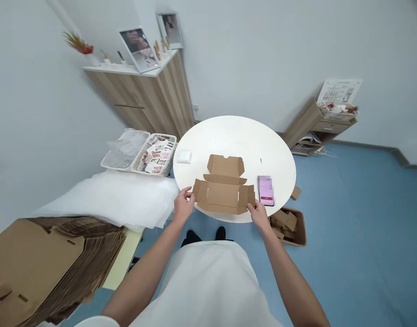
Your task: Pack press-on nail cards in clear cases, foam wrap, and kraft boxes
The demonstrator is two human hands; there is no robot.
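Observation:
An unfolded brown cardboard box (223, 188) lies flat on the near part of a round white table (235, 136), its lid flap pointing away from me. My left hand (183, 206) pinches the box's left side flap with curled fingers. My right hand (259, 215) grips the right side flap at the table's near edge. A phone (265, 190) with a pink screen lies just right of the box. A small white square pad (184, 156) rests on the table's left side.
A tall stack of flat cardboard blanks (51, 263) sits at lower left beside white foam sheets (113, 197). Two trays (140, 152) hold bags and small packets. A cardboard box of scraps (290, 225) stands on the blue floor. Wooden cabinets (150, 95) line the wall.

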